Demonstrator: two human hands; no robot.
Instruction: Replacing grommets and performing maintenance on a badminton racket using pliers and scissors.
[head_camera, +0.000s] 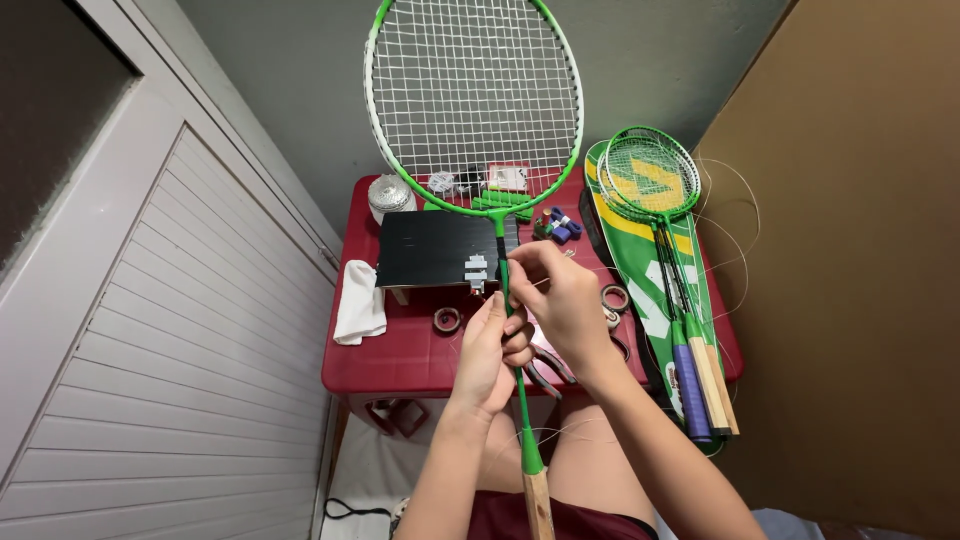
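upright green badminton racket (474, 95) held over a red counter (400, 355), its strung head toward the wall. left hand (492, 352) clenched around the green shaft (517, 375) at mid-length; right hand (562, 300) pinching near the shaft just below the head, apparently on a thin string. behind the shaft, a black box (435, 248); at the counter's left edge, a white cloth (359, 302). at right, spare green rackets (660, 190) lying on a racket cover.
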